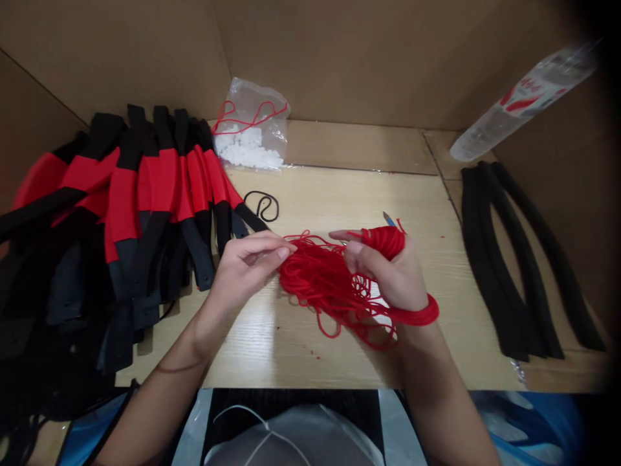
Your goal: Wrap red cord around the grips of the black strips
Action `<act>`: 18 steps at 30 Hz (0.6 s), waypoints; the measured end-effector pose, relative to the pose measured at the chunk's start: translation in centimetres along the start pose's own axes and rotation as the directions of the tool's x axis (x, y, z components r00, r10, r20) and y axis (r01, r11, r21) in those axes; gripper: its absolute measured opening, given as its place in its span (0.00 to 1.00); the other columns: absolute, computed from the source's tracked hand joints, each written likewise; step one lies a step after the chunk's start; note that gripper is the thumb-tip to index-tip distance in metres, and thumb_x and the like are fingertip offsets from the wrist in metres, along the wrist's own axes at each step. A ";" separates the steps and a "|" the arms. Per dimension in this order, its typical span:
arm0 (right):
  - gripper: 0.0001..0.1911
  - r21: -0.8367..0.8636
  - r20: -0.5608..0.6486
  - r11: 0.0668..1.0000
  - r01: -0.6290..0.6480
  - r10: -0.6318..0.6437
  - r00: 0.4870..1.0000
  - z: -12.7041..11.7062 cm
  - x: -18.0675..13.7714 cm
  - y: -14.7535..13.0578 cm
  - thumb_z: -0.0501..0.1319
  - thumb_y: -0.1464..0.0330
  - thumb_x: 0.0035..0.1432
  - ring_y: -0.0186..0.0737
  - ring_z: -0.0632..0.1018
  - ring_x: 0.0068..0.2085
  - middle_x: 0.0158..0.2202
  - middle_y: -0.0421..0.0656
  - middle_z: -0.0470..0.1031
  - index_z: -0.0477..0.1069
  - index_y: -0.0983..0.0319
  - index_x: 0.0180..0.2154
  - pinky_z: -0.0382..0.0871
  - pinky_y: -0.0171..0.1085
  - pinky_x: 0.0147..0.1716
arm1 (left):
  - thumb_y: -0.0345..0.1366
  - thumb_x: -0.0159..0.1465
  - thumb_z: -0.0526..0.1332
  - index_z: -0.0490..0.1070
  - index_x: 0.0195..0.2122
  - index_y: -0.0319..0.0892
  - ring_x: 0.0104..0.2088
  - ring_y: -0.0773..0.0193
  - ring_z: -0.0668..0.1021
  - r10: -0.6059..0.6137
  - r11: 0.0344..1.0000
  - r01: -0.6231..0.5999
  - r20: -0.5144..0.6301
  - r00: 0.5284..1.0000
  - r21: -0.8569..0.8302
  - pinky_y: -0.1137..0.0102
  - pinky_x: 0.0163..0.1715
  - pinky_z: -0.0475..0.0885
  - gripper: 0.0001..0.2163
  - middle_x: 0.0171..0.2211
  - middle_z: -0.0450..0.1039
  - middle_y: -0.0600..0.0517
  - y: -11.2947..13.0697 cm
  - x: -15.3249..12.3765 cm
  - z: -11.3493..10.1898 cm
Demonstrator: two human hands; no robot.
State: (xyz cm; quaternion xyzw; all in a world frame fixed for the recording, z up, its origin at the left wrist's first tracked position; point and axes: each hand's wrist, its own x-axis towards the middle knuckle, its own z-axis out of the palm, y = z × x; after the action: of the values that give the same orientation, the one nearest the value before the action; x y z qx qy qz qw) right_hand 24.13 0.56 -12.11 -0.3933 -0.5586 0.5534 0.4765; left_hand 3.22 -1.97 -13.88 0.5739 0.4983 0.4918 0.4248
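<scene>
A loose tangle of thin red cord lies heaped between my two hands on the table. My left hand pinches a strand of it between thumb and fingertips at the heap's left edge. Several tight turns of the same cord wrap the fingers of my right hand, and more loops circle that wrist. The right index finger points left, with the thumb bent below it and the other fingers mostly hidden. A blue object with a dark pointed tip, perhaps a pen, lies just behind the right hand.
Black-and-red fabric straps are piled at left. A clear bag of small white pieces, red cord across it, lies at the back. A black cord loop is nearby. At right are black strips and a tilted plastic bottle. Cardboard walls surround the table.
</scene>
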 end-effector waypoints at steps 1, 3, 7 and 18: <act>0.05 -0.032 0.034 0.999 0.005 -0.004 0.999 0.2 -0.1 0.0 0.65 0.68 0.55 0.34 0.76 0.24 0.18 0.36 0.72 0.81 0.59 0.30 0.75 0.36 0.34 | 0.33 0.61 0.64 0.80 0.30 0.42 0.34 0.62 0.79 0.007 1.000 -0.007 -0.006 1.000 0.027 0.68 0.35 0.74 0.05 0.32 0.80 0.49 0.1 0.0 0.0; 0.07 -0.084 0.073 0.996 -0.010 0.016 0.997 0.5 -0.3 0.1 0.66 0.70 0.55 0.38 0.80 0.32 0.26 0.39 0.80 0.82 0.59 0.37 0.77 0.38 0.39 | 0.33 0.60 0.64 0.79 0.31 0.41 0.31 0.64 0.78 0.069 0.987 -0.074 0.041 0.997 0.140 0.69 0.33 0.73 0.04 0.30 0.78 0.50 0.0 -0.1 0.0; 0.07 -0.122 0.038 0.992 -0.022 0.027 0.999 0.8 -0.4 0.4 0.64 0.70 0.57 0.43 0.82 0.42 0.38 0.44 0.83 0.81 0.61 0.36 0.76 0.42 0.45 | 0.33 0.55 0.68 0.76 0.37 0.42 0.35 0.61 0.77 0.103 0.900 -0.211 0.284 0.953 0.382 0.66 0.37 0.72 0.08 0.36 0.76 0.49 -0.9 -0.4 0.2; 0.08 -0.060 0.068 0.997 0.041 -0.037 0.997 2.1 -0.6 1.1 0.61 0.69 0.60 0.37 0.79 0.36 0.32 0.39 0.80 0.79 0.59 0.31 0.74 0.38 0.44 | 0.28 0.55 0.65 0.70 0.39 0.42 0.45 0.59 0.74 0.158 0.935 -0.237 0.291 0.944 0.263 0.63 0.46 0.70 0.11 0.43 0.71 0.48 -1.1 -0.6 1.0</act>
State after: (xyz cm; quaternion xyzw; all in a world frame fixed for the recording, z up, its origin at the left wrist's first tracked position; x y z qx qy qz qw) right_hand 22.15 -0.47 -13.15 -0.3779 -0.5984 0.5394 0.4563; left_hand 4.03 -2.36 -15.16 0.7388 0.4437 0.3715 0.3455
